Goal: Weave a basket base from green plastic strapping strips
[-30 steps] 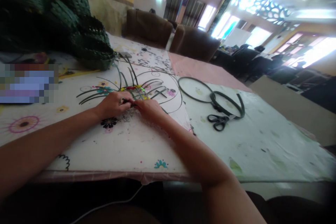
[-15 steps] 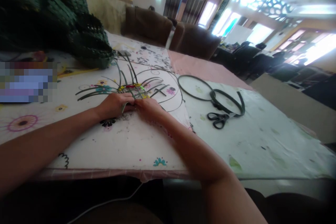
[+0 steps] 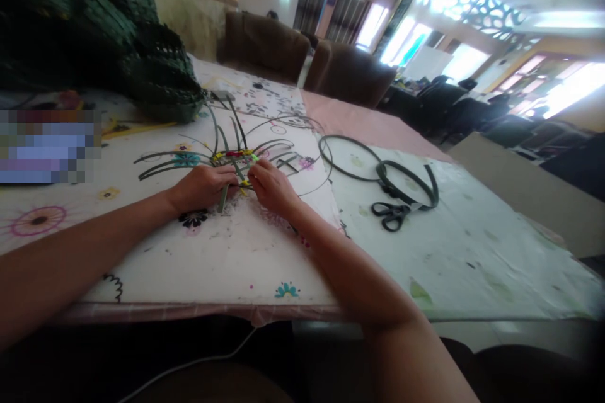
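Observation:
Dark green flat strips cross in a small woven piece [image 3: 240,165] on the flowered tablecloth, with their loose ends fanning out. Yellow, red and bright green clips or ties sit along its edges. My left hand [image 3: 208,185] is closed on the near left edge of the weave, and a strip end [image 3: 222,198] hangs down by its fingers. At the right near corner my right hand [image 3: 270,185] has its fingers pinched together on the weave, close to a bright green clip. The fingertips hide exactly which strips they grip.
Black-handled scissors [image 3: 393,214] lie on the pale green cloth at the right, against a coil of dark strip [image 3: 410,184]. Behind it is a large thin hoop [image 3: 350,157]. Dark green woven baskets [image 3: 163,75] are piled at the back left. Brown chairs [image 3: 267,44] stand beyond the table.
My right hand has moved from the near edge, beside my left hand, up and right to the weave's right side. A gap now shows between the hands, revealing a yellow clip.

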A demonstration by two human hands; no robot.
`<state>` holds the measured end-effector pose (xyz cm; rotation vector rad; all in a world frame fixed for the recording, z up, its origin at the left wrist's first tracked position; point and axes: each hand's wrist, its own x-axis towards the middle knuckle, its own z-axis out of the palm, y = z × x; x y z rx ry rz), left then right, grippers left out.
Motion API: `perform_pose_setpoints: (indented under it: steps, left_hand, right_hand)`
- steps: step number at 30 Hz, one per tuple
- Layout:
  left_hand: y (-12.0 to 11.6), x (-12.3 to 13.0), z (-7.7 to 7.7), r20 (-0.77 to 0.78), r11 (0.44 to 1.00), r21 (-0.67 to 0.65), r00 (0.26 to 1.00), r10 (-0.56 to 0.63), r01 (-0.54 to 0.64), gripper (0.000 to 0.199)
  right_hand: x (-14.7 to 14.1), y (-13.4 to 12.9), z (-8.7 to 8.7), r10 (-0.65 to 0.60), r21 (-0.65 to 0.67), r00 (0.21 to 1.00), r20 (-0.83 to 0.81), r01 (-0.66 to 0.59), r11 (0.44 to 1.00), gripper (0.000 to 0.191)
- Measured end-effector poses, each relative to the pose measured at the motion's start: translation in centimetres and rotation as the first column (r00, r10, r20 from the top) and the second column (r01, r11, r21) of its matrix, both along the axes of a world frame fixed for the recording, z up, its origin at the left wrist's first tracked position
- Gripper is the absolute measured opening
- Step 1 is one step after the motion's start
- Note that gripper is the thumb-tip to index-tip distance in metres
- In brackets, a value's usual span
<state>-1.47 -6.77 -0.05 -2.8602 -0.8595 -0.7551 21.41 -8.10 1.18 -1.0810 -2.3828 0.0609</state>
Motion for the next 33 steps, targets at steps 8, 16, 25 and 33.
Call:
perform_pose_setpoints:
  steps: [8,16,25,33]
  left_hand:
    - [-0.1,-0.6,1.2,0.072,0.982,-0.129,0.987,0.145,-0.135,0.032]
    - [0.6,-0.9,0.4,0.071,0.989,-0.048,0.987,0.146,-0.143,0.031]
    - [0.3,-0.8,0.5,-0.007,0.998,-0.017,0.998,0.055,-0.055,0.026]
    - [-0.5,-0.6,1.6,0.142,0.969,-0.224,0.98,0.142,-0.108,0.028]
  right_hand:
    - [-0.2,-1.1,0.8,-0.148,0.211,0.981,0.129,0.119,0.97,0.029]
    - [-0.4,-1.0,0.5,-0.235,0.245,0.951,0.2,0.183,0.952,0.019]
    - [0.1,-0.3,0.1,-0.219,0.477,0.967,0.131,0.132,0.869,0.025]
    - [0.2,-0.8,0.4,-0.096,0.313,0.979,0.183,0.034,0.949,0.031]
